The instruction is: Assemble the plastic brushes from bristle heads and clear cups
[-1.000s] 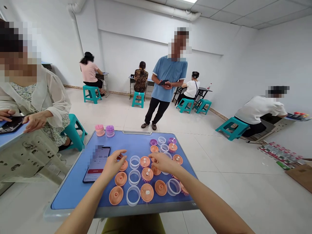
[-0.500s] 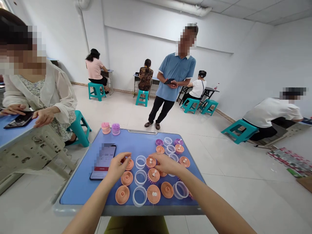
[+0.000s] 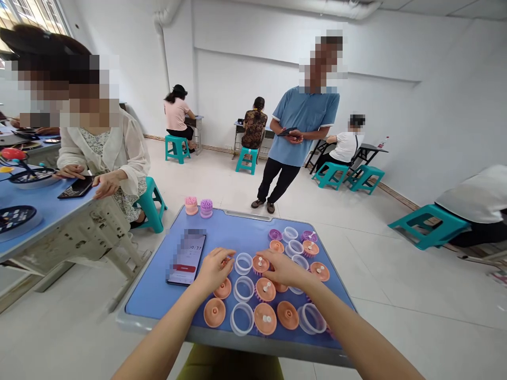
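On the blue table (image 3: 158, 303) stand rows of orange discs, clear rings and orange bristled pieces with white pegs. My left hand (image 3: 216, 269) is closed over an orange disc at the back of the left column; its fingertips partly hide that disc. Beside it stands a clear ring (image 3: 243, 263). My right hand (image 3: 283, 268) has its fingers at the rim of an orange bristled piece (image 3: 260, 264) with a white peg. Nearer the front edge are another clear ring (image 3: 242, 318), an orange disc (image 3: 214, 312) and a pegged orange piece (image 3: 265, 318).
A phone (image 3: 186, 258) showing a timer lies left of the parts. A pink brush (image 3: 191, 206) and a purple brush (image 3: 206, 208) stand at the back left corner. A person in blue (image 3: 303, 126) stands beyond the table; another sits at the left.
The view has turned left, so the table appears further right. Both hands remain near the same parts, with my left fingers lower over the back orange disc.
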### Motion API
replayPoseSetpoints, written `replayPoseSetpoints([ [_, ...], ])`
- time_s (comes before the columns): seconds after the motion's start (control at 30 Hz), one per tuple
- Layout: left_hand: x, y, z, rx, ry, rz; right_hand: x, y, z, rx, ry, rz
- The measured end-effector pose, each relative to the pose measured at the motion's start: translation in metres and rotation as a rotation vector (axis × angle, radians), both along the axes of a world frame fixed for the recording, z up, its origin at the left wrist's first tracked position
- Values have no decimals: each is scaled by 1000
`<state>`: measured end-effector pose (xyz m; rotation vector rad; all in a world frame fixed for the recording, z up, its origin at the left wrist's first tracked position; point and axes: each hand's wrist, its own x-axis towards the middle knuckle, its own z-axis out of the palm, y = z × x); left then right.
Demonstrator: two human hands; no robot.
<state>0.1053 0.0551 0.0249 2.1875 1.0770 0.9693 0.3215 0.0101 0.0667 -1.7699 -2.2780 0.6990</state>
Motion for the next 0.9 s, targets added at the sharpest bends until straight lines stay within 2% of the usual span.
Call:
replayPoseSetpoints([
  [0.3, 1, 5, -2, 14, 23, -30, -2, 8, -7, 34, -70, -162],
  [0.43, 4, 14, 2, -47, 132, -83, -3, 11, -3, 0, -81, -216],
  [0.57, 9, 24, 12, -163, 300, -183, -5, 13, -1, -23, -74, -225],
  [0.7, 16, 29, 20, -196, 348, -240, -5, 12, -4, -12, -49, -210],
  [0.9, 27, 27, 17, -193, 357, -243, -4, 14, -9, 44, -18, -193],
])
